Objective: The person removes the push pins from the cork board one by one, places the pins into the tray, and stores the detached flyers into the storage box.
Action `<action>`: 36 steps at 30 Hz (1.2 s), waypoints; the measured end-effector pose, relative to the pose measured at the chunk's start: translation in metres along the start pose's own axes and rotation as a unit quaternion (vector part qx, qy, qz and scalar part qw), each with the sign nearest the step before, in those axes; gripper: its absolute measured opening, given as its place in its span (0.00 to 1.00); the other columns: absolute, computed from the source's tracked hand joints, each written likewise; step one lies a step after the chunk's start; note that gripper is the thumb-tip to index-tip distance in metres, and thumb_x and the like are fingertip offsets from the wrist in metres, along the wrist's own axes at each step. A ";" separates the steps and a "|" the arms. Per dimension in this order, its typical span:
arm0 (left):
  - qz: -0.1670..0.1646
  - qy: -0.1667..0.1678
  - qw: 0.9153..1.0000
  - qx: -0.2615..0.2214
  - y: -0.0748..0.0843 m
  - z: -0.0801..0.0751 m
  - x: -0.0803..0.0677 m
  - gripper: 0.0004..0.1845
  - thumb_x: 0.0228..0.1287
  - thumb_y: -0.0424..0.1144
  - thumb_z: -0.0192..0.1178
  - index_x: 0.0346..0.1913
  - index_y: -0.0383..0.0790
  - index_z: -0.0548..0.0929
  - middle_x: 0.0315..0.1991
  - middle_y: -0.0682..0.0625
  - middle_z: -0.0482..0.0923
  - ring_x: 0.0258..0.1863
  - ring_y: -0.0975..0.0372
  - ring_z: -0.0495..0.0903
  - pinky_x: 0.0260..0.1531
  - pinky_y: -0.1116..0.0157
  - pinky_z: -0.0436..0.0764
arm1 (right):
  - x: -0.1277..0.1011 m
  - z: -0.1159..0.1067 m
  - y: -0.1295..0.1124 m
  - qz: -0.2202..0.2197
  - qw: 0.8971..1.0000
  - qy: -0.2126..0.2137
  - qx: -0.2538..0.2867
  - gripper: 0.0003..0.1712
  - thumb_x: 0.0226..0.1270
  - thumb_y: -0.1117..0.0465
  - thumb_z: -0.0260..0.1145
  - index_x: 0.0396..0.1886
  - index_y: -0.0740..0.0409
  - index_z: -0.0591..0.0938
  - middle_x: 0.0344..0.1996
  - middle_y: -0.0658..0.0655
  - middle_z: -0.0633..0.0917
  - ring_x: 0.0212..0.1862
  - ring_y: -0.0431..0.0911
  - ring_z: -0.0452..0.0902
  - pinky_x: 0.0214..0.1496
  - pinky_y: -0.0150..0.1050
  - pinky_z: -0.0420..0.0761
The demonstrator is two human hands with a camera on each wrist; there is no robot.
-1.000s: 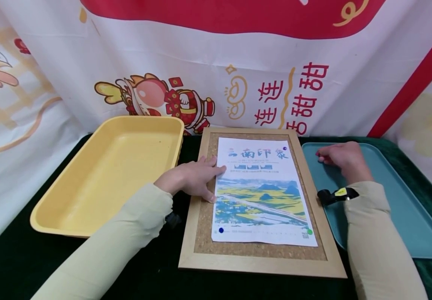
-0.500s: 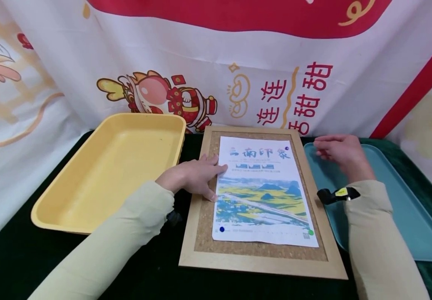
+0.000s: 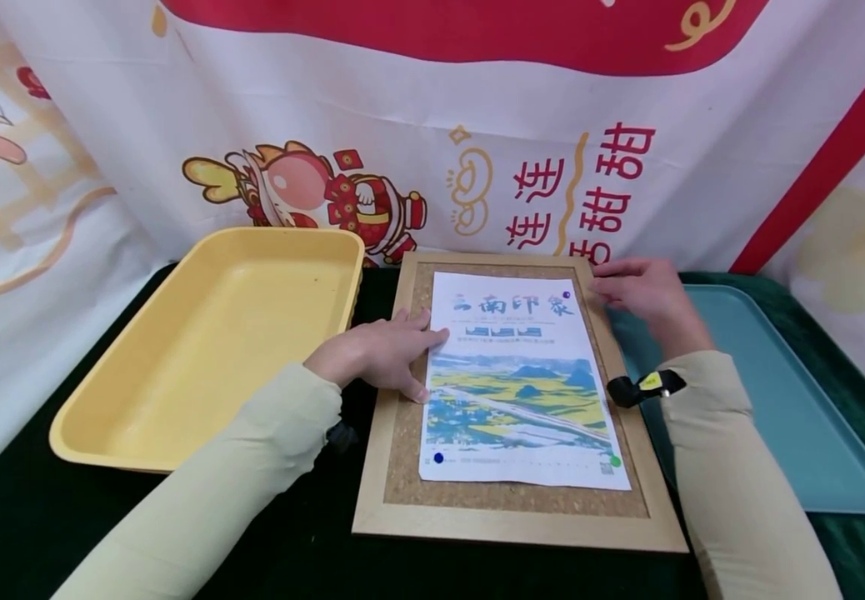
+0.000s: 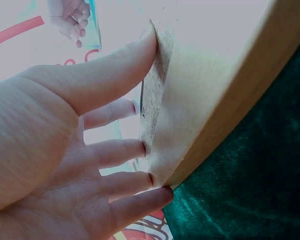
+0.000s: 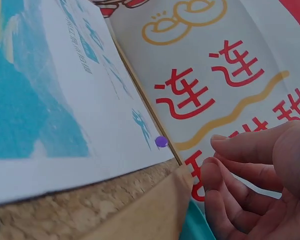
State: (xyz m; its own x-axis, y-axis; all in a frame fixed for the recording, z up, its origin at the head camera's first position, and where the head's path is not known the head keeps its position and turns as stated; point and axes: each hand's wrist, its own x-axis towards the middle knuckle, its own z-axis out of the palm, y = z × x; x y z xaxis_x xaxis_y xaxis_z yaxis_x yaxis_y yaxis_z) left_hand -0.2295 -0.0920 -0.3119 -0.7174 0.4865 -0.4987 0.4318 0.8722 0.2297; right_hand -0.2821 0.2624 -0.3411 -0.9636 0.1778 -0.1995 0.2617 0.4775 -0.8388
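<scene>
We find the poster lying flat on the cork board, mid-table on the green cloth, fixed by a purple pin at its far right corner, a blue pin and a green pin along its near edge. The left hand presses its left margin with fingers straight. The right hand hovers loosely curled, holding nothing, beside the purple pin. Yellow tray left, teal tray right.
</scene>
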 end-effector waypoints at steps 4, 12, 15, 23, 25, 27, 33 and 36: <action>-0.002 -0.001 1.000 -0.003 0.000 0.000 -0.002 0.50 0.73 0.54 0.68 0.88 0.54 0.49 0.89 0.44 0.32 0.88 0.42 0.32 0.85 0.40 0.44 | -0.001 0.005 -0.003 0.001 1.000 -0.002 0.003 0.28 0.78 0.50 0.68 0.73 0.55 0.81 0.72 0.63 0.77 0.64 0.55 0.76 0.69 0.50 0.78; -0.003 0.000 1.000 -0.009 0.000 -0.001 -0.001 0.50 0.73 0.53 0.68 0.88 0.54 0.50 0.89 0.44 0.32 0.88 0.42 0.31 0.85 0.40 0.44 | 0.000 0.014 -0.007 -0.002 1.000 -0.018 -0.002 0.27 0.78 0.52 0.69 0.71 0.56 0.81 0.66 0.63 0.81 0.59 0.55 0.80 0.66 0.48 0.79; -0.001 0.000 1.000 -0.012 0.000 0.000 0.000 0.50 0.73 0.53 0.68 0.88 0.54 0.50 0.89 0.44 0.32 0.88 0.42 0.31 0.85 0.40 0.44 | 0.001 0.017 -0.007 0.000 1.000 -0.022 -0.014 0.27 0.78 0.52 0.69 0.71 0.56 0.81 0.67 0.63 0.80 0.60 0.55 0.80 0.66 0.49 0.78; -0.001 0.002 1.000 0.002 0.000 -0.001 -0.002 0.50 0.73 0.54 0.68 0.88 0.54 0.50 0.89 0.44 0.33 0.88 0.41 0.33 0.85 0.40 0.46 | 0.003 0.023 -0.007 0.004 0.999 -0.029 -0.037 0.27 0.76 0.52 0.71 0.70 0.56 0.81 0.68 0.64 0.78 0.62 0.58 0.75 0.66 0.51 0.75; 0.000 0.002 1.000 0.004 -0.001 -0.001 -0.002 0.50 0.73 0.54 0.68 0.88 0.54 0.50 0.89 0.44 0.33 0.88 0.40 0.33 0.84 0.39 0.46 | 0.003 0.024 -0.007 0.003 0.999 -0.028 -0.039 0.27 0.76 0.53 0.71 0.70 0.56 0.82 0.69 0.64 0.78 0.64 0.58 0.73 0.68 0.54 0.73; 0.002 0.002 1.000 0.004 -0.001 -0.001 -0.002 0.50 0.73 0.54 0.67 0.88 0.54 0.49 0.89 0.44 0.33 0.88 0.40 0.32 0.84 0.39 0.47 | 0.004 0.025 -0.006 0.002 0.999 -0.025 -0.042 0.26 0.76 0.53 0.71 0.70 0.55 0.83 0.69 0.65 0.78 0.66 0.59 0.71 0.70 0.57 0.71; 0.005 -0.002 1.000 0.003 -0.001 -0.001 -0.001 0.50 0.74 0.53 0.67 0.88 0.55 0.49 0.89 0.44 0.32 0.87 0.40 0.31 0.84 0.39 0.46 | 0.006 0.027 -0.003 -0.008 0.998 -0.010 -0.056 0.24 0.75 0.53 0.72 0.66 0.56 0.86 0.70 0.66 0.76 0.70 0.61 0.66 0.72 0.61 0.69; 0.005 -0.002 1.000 0.001 -0.001 -0.001 0.000 0.50 0.74 0.53 0.67 0.88 0.55 0.49 0.89 0.44 0.32 0.87 0.41 0.31 0.84 0.40 0.46 | 0.007 0.028 -0.002 -0.013 0.998 -0.005 -0.067 0.24 0.75 0.53 0.72 0.65 0.56 0.86 0.71 0.66 0.75 0.71 0.62 0.65 0.72 0.62 0.69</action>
State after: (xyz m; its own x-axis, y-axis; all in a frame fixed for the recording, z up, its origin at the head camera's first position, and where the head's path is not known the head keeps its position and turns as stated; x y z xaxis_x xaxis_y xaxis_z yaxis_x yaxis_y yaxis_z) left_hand -0.2303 -0.0930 -0.3113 -0.7100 0.4957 -0.5002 0.4402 0.8668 0.2342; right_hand -0.2910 0.2387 -0.3549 -0.9705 0.1559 -0.1840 0.2409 0.5921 -0.7690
